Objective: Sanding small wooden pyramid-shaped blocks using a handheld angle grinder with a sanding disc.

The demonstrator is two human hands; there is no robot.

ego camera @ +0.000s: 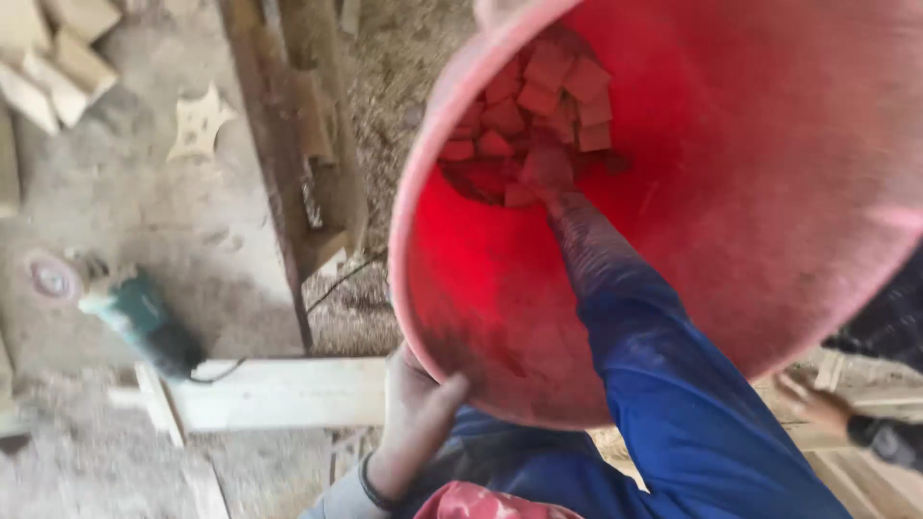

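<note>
**A:** Where are my hands relative to the bucket?

**B:** From my feed, the left hand (418, 408) is clamped on the lower rim of the red plastic bucket (769, 192), thumb hooked over the edge, fingers underneath. The bucket is tipped toward the camera, its mouth open to me. My right arm, in a blue sleeve (673, 384), runs deep inside it; the right hand (548, 173) is down among the wooden blocks (538, 96) at the bottom, and I cannot tell whether it is spread or gripping one, as it is blurred.

**A:** And the room?

**B:** Below lies a dusty floor (144, 211) strewn with sawdust. A green angle grinder (135, 317) rests on it with its cord trailing, beside a pale wooden plank (279, 389). A dark timber beam (288, 144) runs upward, and light offcuts (53, 58) sit at the upper left.

**A:** Textures?

**B:** The bucket is smooth and dust-filmed; the blocks are small, squarish, tinted red by the plastic.
</note>
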